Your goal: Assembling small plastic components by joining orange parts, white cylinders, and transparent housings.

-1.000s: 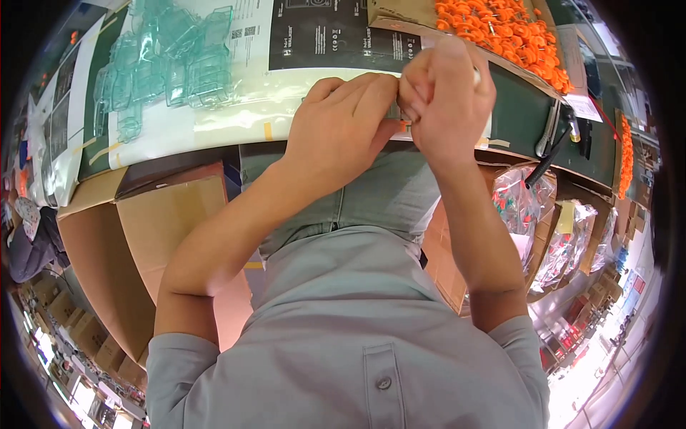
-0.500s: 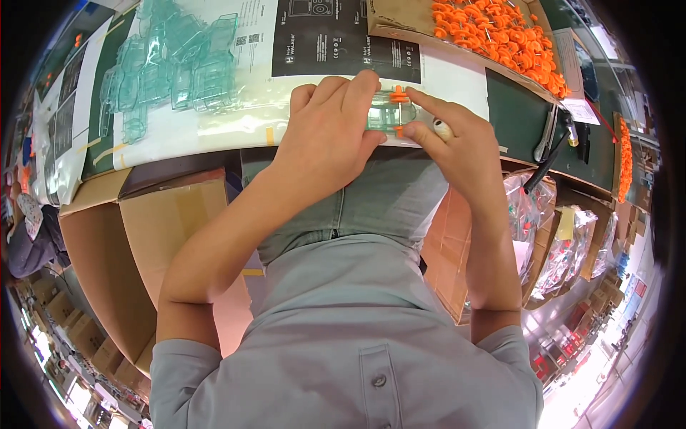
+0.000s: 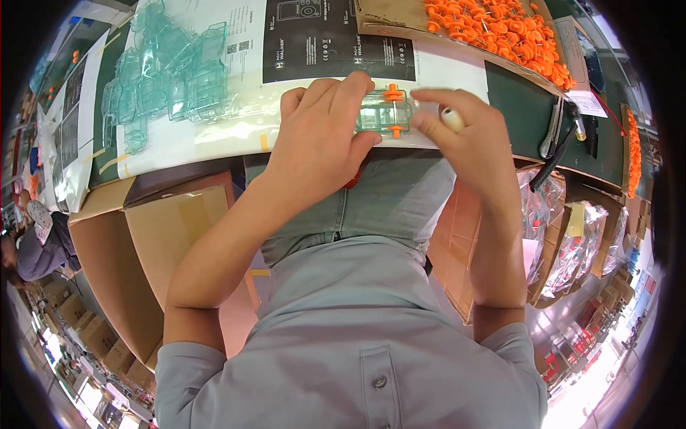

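A clear green plastic toy-car-like part (image 3: 371,118) lies flat near the table's front edge. An axle with two orange wheels (image 3: 393,92) spans its right end. My left hand (image 3: 319,129) grips the part's left end between thumb and fingers, covering that portion. Just right of the wheels is my right hand (image 3: 468,129), off the part, its thumb and forefinger apart and slightly blurred. A small cream-coloured piece (image 3: 452,119) shows at its curled fingers; whether it is worn or held is unclear.
Several similar green parts (image 3: 168,75) are heaped at the far left. A cardboard box (image 3: 386,27) at the far right contains many orange wheels (image 3: 500,36). Tools with a black handle (image 3: 554,161) lie on the right. Open cartons (image 3: 171,236) stand below the table edge.
My right hand has come off the wheels and moved right, its thumb and forefinger apart. The left hand still holds the green part. The whole view has shifted slightly.
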`<state>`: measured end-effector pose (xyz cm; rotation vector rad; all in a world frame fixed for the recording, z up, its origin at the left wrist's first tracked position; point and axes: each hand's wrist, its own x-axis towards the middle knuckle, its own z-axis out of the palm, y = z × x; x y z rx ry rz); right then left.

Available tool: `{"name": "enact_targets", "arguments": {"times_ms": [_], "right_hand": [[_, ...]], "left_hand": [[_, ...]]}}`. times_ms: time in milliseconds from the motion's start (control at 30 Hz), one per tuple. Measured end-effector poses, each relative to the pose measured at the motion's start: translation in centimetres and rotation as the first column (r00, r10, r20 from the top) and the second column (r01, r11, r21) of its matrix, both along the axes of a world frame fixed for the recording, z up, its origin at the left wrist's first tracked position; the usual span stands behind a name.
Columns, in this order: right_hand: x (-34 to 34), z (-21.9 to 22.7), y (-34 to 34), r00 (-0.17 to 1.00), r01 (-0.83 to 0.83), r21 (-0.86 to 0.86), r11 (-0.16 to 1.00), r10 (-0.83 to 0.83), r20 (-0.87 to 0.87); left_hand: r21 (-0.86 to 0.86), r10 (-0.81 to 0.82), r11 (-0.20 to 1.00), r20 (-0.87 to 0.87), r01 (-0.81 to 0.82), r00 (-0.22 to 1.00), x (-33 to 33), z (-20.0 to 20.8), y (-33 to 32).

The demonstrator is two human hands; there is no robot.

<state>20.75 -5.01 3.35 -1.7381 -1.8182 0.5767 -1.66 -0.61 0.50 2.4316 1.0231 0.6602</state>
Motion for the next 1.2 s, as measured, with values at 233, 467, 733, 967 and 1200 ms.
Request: {"name": "enact_targets", "arguments": {"times_ms": [233,467,733,967,1200], "right_hand": [[-1.0,-0.7,2.7,0.251,0.35,0.172,0.921,0.084,-0.964],[-4.9,-1.5,3.4,0.094,0.47,0.094,0.877,0.056,-0.994],[-4.5,-2.9,3.1,-0.012,0.562,0.011,0.827,0.022,-1.0],[-4.3,-2.6,3.0,-0.056,0.535,-0.053,0.843,-0.027,-0.998],[-4.1,-3.0,3.1,-0.174,0.591,-0.187,0.784,-0.102,-0.979]], "left_hand": [[0.021,-0.022,1.0,0.006,0.022,1.0,0.2,0.4,0.4],[-0.036,-0.046,0.998,-0.102,0.042,0.994,0.7,1.5,0.4],[-0.091,-0.047,0.995,-0.078,0.04,0.996,0.7,1.6,0.8],[-0.078,-0.045,0.996,-0.061,0.041,0.997,0.7,1.5,0.8],[-0.058,-0.046,0.997,-0.036,0.044,0.998,0.6,1.0,0.7]]}}
